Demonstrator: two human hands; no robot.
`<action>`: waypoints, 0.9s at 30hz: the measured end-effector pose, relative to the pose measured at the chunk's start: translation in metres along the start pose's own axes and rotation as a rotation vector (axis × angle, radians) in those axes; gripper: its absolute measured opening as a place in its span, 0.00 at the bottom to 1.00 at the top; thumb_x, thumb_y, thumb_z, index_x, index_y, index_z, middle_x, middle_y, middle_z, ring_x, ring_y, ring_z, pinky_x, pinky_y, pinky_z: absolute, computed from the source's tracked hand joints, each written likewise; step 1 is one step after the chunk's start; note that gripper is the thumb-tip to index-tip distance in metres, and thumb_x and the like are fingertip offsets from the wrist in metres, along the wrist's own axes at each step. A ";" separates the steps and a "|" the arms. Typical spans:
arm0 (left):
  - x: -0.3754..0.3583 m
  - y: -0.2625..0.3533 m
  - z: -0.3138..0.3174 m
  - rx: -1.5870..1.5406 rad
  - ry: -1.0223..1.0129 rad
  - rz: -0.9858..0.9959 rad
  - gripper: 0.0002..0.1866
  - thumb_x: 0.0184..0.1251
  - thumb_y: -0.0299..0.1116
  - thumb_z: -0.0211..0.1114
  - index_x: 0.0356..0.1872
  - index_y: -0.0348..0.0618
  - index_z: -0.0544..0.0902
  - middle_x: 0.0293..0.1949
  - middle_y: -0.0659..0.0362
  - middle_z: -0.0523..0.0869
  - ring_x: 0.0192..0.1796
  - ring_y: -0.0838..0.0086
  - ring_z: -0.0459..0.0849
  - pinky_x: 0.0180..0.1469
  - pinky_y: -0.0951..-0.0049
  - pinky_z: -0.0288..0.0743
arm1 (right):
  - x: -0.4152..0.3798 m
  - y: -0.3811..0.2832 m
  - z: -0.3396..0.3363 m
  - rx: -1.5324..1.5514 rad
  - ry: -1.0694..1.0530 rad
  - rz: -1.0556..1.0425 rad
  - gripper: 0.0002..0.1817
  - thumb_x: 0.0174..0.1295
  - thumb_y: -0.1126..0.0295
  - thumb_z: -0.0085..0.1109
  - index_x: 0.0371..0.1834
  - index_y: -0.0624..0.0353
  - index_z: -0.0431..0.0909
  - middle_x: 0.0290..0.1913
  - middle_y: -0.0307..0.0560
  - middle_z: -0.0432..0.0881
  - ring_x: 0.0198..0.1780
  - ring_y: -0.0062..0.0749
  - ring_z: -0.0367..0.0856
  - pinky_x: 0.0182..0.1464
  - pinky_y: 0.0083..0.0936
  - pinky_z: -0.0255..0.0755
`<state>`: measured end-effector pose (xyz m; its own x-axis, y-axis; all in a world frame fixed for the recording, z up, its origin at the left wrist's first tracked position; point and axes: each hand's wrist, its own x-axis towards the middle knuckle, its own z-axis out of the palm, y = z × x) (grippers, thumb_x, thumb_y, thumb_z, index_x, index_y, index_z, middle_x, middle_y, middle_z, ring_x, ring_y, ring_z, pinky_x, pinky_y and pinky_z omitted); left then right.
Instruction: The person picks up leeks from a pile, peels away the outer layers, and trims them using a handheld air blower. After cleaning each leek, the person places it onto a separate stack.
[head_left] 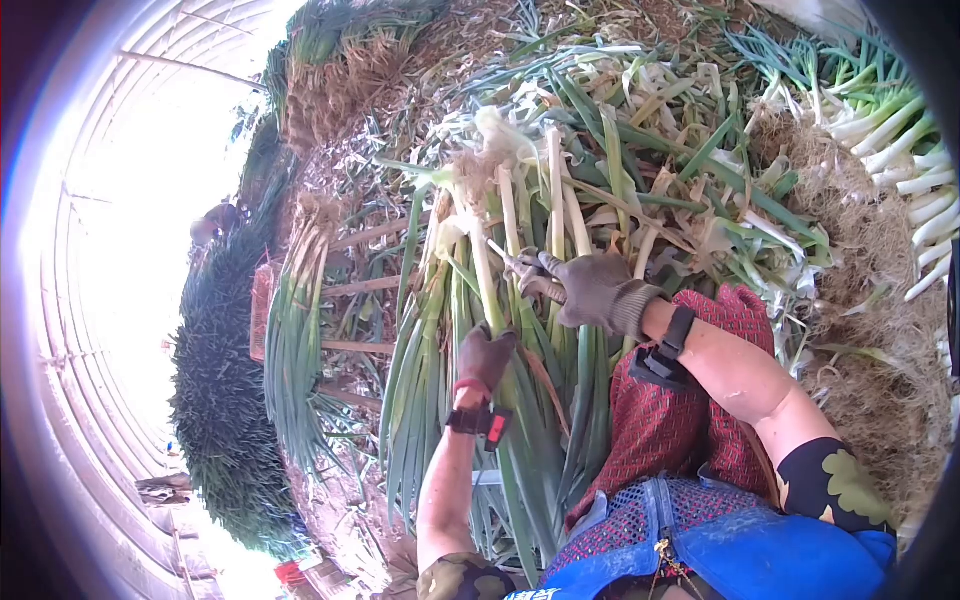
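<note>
My left hand [487, 358], in a brown glove, is wrapped round a leek [484, 275] where its white stem turns green. The leek's roots point away from me and its leaves hang toward my lap. Just right of it, my right hand [598, 290], also gloved, has its fingers curled together beside the stem. A thin pale piece [500, 250] sticks out from those fingertips toward the leek; I cannot tell what it is. More leeks [557, 190] lie side by side under both hands, their green leaves [410, 350] spread to the left.
Peeled white leeks [905, 150] lie in a row at the right, near heaped root trimmings [850, 240]. Stripped leaves [690, 150] cover the ground ahead. At the left are a bundle of leeks [298, 300], wooden slats [360, 286] and a large green pile [225, 390].
</note>
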<state>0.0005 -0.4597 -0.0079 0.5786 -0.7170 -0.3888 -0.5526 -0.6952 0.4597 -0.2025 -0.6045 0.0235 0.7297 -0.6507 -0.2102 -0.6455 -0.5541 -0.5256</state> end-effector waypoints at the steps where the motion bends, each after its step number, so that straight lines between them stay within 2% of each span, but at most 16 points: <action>1: 0.002 -0.014 0.011 -0.037 0.002 0.001 0.25 0.62 0.47 0.69 0.50 0.34 0.85 0.39 0.43 0.90 0.42 0.56 0.90 0.47 0.61 0.78 | 0.001 -0.001 0.000 0.005 -0.007 0.011 0.48 0.46 0.54 0.65 0.76 0.52 0.65 0.38 0.54 0.88 0.41 0.49 0.88 0.45 0.45 0.80; 2: 0.000 -0.014 0.016 -0.075 0.004 0.003 0.25 0.63 0.46 0.70 0.50 0.34 0.85 0.38 0.43 0.90 0.41 0.57 0.90 0.46 0.61 0.78 | 0.002 -0.002 0.000 0.006 -0.004 0.017 0.48 0.46 0.54 0.65 0.76 0.53 0.66 0.38 0.54 0.88 0.41 0.49 0.88 0.45 0.45 0.80; 3: -0.003 -0.015 0.018 -0.139 -0.062 -0.032 0.23 0.63 0.44 0.70 0.50 0.33 0.85 0.36 0.47 0.90 0.38 0.64 0.88 0.45 0.65 0.78 | 0.003 -0.002 0.001 0.005 -0.002 0.021 0.47 0.46 0.54 0.65 0.75 0.53 0.66 0.38 0.54 0.88 0.41 0.49 0.88 0.45 0.45 0.80; 6: -0.021 -0.007 0.027 -0.362 -0.134 0.015 0.21 0.64 0.41 0.69 0.49 0.33 0.85 0.35 0.52 0.89 0.37 0.70 0.86 0.44 0.67 0.77 | 0.008 0.000 0.005 -0.009 -0.005 0.019 0.46 0.47 0.54 0.65 0.75 0.53 0.67 0.37 0.54 0.88 0.41 0.49 0.88 0.45 0.45 0.80; 7: -0.020 -0.010 0.031 -0.427 -0.159 -0.025 0.19 0.65 0.39 0.69 0.49 0.33 0.85 0.35 0.56 0.89 0.37 0.73 0.84 0.45 0.68 0.77 | 0.010 0.002 0.009 -0.014 -0.006 0.018 0.45 0.47 0.54 0.64 0.74 0.53 0.67 0.37 0.55 0.88 0.41 0.49 0.88 0.45 0.45 0.80; 10: -0.023 -0.010 0.039 -0.472 -0.121 0.021 0.17 0.65 0.37 0.68 0.48 0.35 0.85 0.33 0.59 0.88 0.34 0.76 0.83 0.42 0.71 0.75 | 0.013 0.007 0.014 0.010 0.068 0.022 0.44 0.48 0.53 0.64 0.73 0.53 0.69 0.38 0.56 0.88 0.41 0.49 0.88 0.45 0.45 0.80; 13: -0.022 -0.005 0.032 -0.543 -0.165 -0.055 0.15 0.66 0.36 0.68 0.46 0.35 0.85 0.31 0.63 0.86 0.31 0.80 0.79 0.37 0.76 0.73 | 0.009 0.008 0.008 0.019 0.064 0.074 0.43 0.48 0.53 0.65 0.72 0.55 0.70 0.38 0.57 0.87 0.42 0.50 0.88 0.46 0.45 0.80; 16: -0.017 0.009 0.020 -0.580 -0.115 -0.012 0.14 0.66 0.35 0.68 0.45 0.33 0.85 0.30 0.65 0.85 0.30 0.83 0.76 0.34 0.78 0.70 | 0.004 0.005 -0.003 0.018 0.026 0.080 0.43 0.48 0.52 0.67 0.71 0.55 0.72 0.39 0.57 0.87 0.41 0.49 0.88 0.46 0.44 0.79; 19: 0.024 0.010 0.008 -0.529 0.011 0.143 0.16 0.65 0.37 0.69 0.42 0.31 0.84 0.30 0.61 0.85 0.30 0.79 0.77 0.34 0.74 0.72 | 0.004 0.015 -0.010 0.087 0.133 0.007 0.44 0.47 0.52 0.69 0.72 0.54 0.71 0.38 0.57 0.87 0.41 0.49 0.87 0.47 0.42 0.79; 20: 0.017 0.042 -0.014 -0.400 0.013 0.101 0.20 0.66 0.42 0.68 0.43 0.31 0.84 0.30 0.60 0.85 0.30 0.78 0.77 0.35 0.72 0.72 | 0.002 0.015 -0.017 0.203 0.153 -0.011 0.45 0.47 0.52 0.69 0.72 0.53 0.70 0.38 0.57 0.87 0.40 0.49 0.87 0.46 0.41 0.80; 21: 0.020 0.061 -0.026 -0.345 0.028 0.174 0.22 0.66 0.45 0.67 0.44 0.32 0.84 0.28 0.60 0.84 0.30 0.78 0.78 0.34 0.71 0.72 | -0.002 0.014 -0.028 0.322 0.171 -0.028 0.46 0.47 0.52 0.70 0.73 0.53 0.69 0.37 0.57 0.87 0.39 0.49 0.87 0.46 0.41 0.80; 22: 0.031 0.068 -0.027 -0.388 -0.022 0.180 0.21 0.66 0.44 0.67 0.46 0.33 0.84 0.27 0.60 0.83 0.30 0.77 0.80 0.35 0.70 0.74 | -0.005 0.010 -0.036 0.440 0.191 -0.043 0.47 0.47 0.52 0.70 0.74 0.52 0.68 0.37 0.57 0.87 0.39 0.48 0.87 0.45 0.40 0.80; 24: 0.042 0.069 -0.024 -0.500 -0.135 0.102 0.21 0.65 0.44 0.67 0.49 0.36 0.84 0.31 0.56 0.85 0.32 0.75 0.83 0.37 0.71 0.78 | -0.003 0.008 -0.036 0.240 0.281 0.014 0.49 0.47 0.54 0.71 0.77 0.52 0.64 0.36 0.57 0.86 0.36 0.47 0.87 0.41 0.39 0.80; 26: 0.058 0.045 -0.020 -0.333 0.031 0.151 0.22 0.65 0.44 0.68 0.53 0.39 0.84 0.38 0.57 0.87 0.36 0.73 0.85 0.40 0.69 0.79 | 0.001 0.017 -0.018 0.062 0.342 0.021 0.50 0.47 0.54 0.71 0.77 0.52 0.62 0.35 0.56 0.86 0.35 0.47 0.87 0.39 0.38 0.79; 27: 0.072 0.023 -0.018 -0.244 0.111 0.175 0.22 0.65 0.44 0.69 0.55 0.41 0.84 0.42 0.57 0.88 0.39 0.72 0.86 0.41 0.69 0.80 | 0.000 0.019 -0.015 0.134 0.199 -0.019 0.51 0.46 0.53 0.70 0.78 0.51 0.62 0.35 0.55 0.86 0.36 0.48 0.87 0.40 0.40 0.80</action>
<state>0.0401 -0.5263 -0.0107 0.5573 -0.8050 -0.2034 -0.4966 -0.5195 0.6953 -0.2177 -0.6227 0.0258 0.6742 -0.7375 -0.0395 -0.5865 -0.5022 -0.6354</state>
